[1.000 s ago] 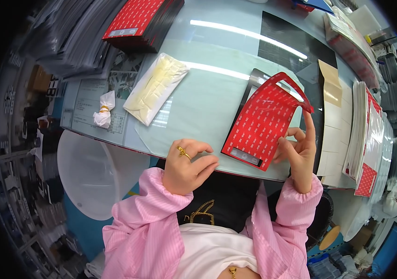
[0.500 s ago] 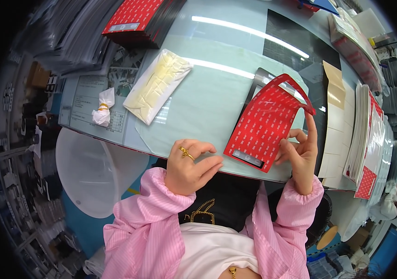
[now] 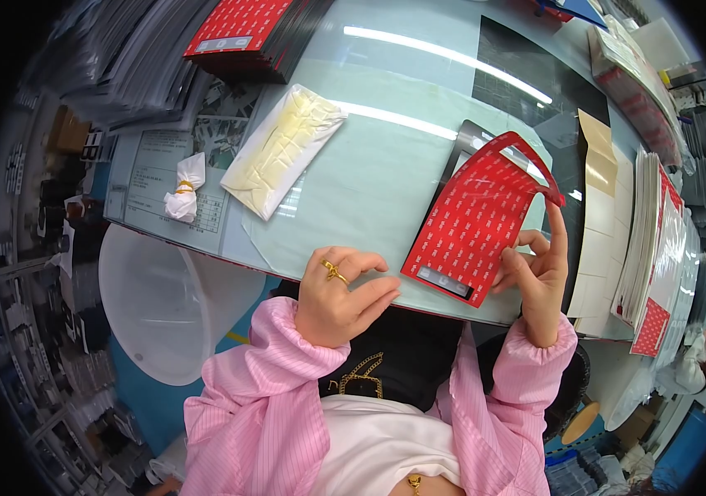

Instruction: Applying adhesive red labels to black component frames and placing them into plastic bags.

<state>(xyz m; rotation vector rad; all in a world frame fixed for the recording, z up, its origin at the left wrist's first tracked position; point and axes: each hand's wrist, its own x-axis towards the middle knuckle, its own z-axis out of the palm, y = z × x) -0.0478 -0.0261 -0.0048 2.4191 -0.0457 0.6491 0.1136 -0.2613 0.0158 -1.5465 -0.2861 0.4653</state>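
A dark flat panel [image 3: 478, 131] lies at the right of the table, covered by a red printed film [image 3: 473, 219]. The film's far end, cut out like a frame, is lifted and curls over to the right. My right hand [image 3: 541, 269] is at the film's right edge. Its index fingertip meets the curled corner, while the thumb and other fingers are bent beside the edge. Over the table's near edge, my left hand [image 3: 340, 296] is half curled, with a gap between thumb and index finger and nothing visible in it. A ring is on one finger.
A white packet with yellowish contents [image 3: 282, 153] and a twisted white pouch [image 3: 186, 188] lie to the left. Behind them stand stacked red-faced panels [image 3: 229, 37] and grey sheets [image 3: 125, 70]. Brown card [image 3: 597, 165] and more stacks line the right. A translucent tub [image 3: 154, 306] is below the table.
Almost nothing differs. The panel, the red film and both hands sit very slightly further right in the picture, and the film keeps nearly the same curl.
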